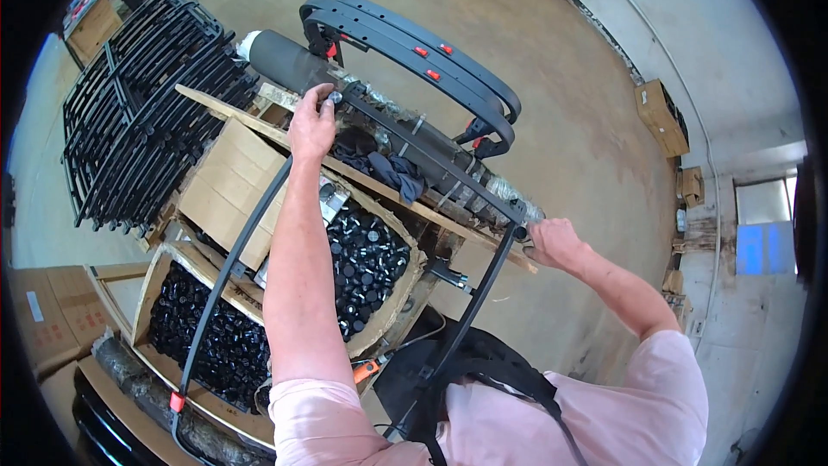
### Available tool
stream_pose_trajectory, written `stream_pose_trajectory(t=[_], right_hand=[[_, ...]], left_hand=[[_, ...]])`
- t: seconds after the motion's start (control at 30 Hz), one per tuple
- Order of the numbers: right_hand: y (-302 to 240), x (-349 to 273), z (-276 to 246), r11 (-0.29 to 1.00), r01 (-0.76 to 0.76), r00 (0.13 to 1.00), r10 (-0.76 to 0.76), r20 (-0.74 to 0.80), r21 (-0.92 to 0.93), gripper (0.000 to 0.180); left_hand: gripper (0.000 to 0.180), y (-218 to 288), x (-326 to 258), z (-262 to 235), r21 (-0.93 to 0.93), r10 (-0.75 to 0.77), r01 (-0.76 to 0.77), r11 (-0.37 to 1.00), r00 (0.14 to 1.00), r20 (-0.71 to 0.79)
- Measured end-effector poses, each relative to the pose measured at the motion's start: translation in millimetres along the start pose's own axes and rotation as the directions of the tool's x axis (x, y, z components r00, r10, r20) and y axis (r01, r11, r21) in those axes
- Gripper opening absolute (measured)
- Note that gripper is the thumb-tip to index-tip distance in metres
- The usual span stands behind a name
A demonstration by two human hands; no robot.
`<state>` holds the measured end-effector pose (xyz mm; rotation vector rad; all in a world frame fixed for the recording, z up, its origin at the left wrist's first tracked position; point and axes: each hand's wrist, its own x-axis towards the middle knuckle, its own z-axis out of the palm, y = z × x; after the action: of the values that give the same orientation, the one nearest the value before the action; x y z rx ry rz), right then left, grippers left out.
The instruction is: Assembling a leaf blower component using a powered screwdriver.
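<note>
A black U-shaped metal tube frame (pixel 423 154) lies across a wooden pallet in front of me, its two legs running back toward my body. My left hand (pixel 312 121) pinches a small round cap at the frame's far left corner. My right hand (pixel 552 242) grips the frame's right corner, fingers closed around the tube end. Below my left forearm an open cardboard box of small black round caps (pixel 371 259) sits on the pallet. A second box of the same caps (pixel 216 336) stands lower left.
A stack of black metal racks (pixel 138 112) stands at the left. Curved black frames with red clips (pixel 414 43) lean behind the pallet, near a grey wrapped roll (pixel 285 59). Cardboard boxes (pixel 662 116) sit by the right wall. An orange-handled tool (pixel 366 368) lies near my waist.
</note>
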<state>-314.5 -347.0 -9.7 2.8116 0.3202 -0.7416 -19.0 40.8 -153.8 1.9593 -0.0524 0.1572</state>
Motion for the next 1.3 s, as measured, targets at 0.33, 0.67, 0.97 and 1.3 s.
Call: stream_pose_trajectory(t=[0.33,0.67,0.97,1.3], right_hand=[[-7.6,-0.9,-1.5,0.997,0.042,0.983,-0.03,-0.18,0.066,0.013],[24.9,10.8,18.2,0.986,-0.02,0.992,0.04,0.118,-0.167,0.013],[6.8,10.8,4.4,0.995,0.01,0.991,0.004,0.134,-0.103,0.009],[-8.5,5.3,-5.4,1.0,-0.004,0.996,0.001,-0.095,-0.025,0.016]], left_hand=[[0.033,18.8,-3.1,-5.2,0.227,0.007,-0.008,0.974,1.0,0.005],[0.031,20.2,1.0,4.5,0.103,-0.01,0.008,0.995,1.0,0.016],[0.036,16.0,1.8,-3.0,0.095,0.107,-0.108,0.99,0.994,0.016],[0.065,37.8,5.0,-4.7,0.165,-0.091,0.072,0.984,0.99,0.111]])
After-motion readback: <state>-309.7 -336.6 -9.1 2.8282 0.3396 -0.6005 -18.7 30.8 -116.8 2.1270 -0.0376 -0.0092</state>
